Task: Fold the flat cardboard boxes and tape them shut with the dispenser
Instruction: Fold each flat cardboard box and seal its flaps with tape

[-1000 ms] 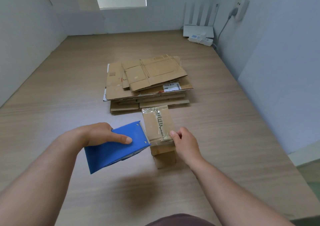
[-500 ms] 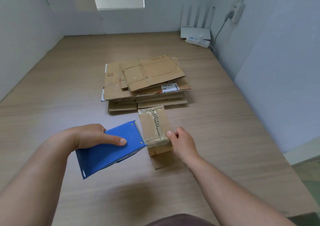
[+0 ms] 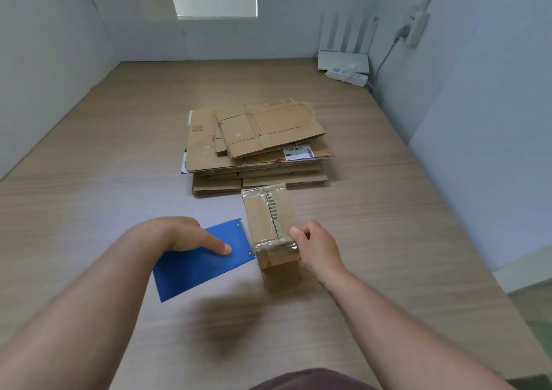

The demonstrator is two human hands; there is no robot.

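Note:
A small folded cardboard box [image 3: 279,273] stands on the wooden table, its top covered with shiny clear tape along the seam. My right hand [image 3: 318,247] grips the box's near right top corner. My left hand [image 3: 185,234] holds the blue tape dispenser [image 3: 200,262], thumb lying on its flat side; the dispenser's front edge sits against the box's left top edge. Behind the box lies a stack of flat cardboard boxes [image 3: 257,144].
A white router [image 3: 343,61] and a white power strip [image 3: 348,74] sit at the far right corner, with a cable running up the right wall. Grey walls close in the table [image 3: 89,165] on left, back and right.
The dispenser in my left hand has dropped a little lower against the box's left side. My right hand stays on the box's corner. The camera has shifted slightly.

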